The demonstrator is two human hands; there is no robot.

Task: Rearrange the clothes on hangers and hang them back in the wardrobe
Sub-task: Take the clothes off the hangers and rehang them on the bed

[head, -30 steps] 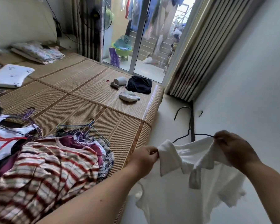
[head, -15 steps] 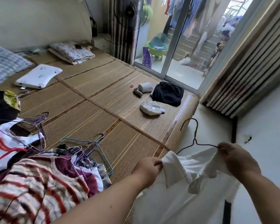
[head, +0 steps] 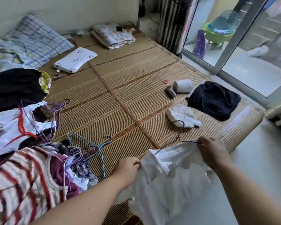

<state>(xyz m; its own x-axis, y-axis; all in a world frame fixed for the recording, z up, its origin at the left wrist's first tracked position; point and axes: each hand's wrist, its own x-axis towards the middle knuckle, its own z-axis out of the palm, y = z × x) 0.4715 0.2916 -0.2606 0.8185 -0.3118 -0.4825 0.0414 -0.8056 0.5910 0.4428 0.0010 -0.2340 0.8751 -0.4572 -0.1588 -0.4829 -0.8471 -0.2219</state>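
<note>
A: Hanger status?
B: The dark wire hanger (head: 183, 141) is mostly hidden inside the white shirt (head: 169, 184), and its hook is faint against the mat (head: 120, 95). The shirt hem is cut off below.
A: Hands?
B: The left hand (head: 127, 168) pinches the collar. The right hand (head: 212, 151) grips shoulder fabric and wire, over the mat's near edge.
A: Surroundings?
B: A striped garment (head: 23, 184) and a blue hanger (head: 101, 148) lie on the mat's near left. A dark bundle (head: 214, 99) lies at its right end.

Daylight through a sliding glass door (head: 243, 51) falls on a woven-mat bed (head: 133, 88) beside pale floor (head: 259, 159).
</note>
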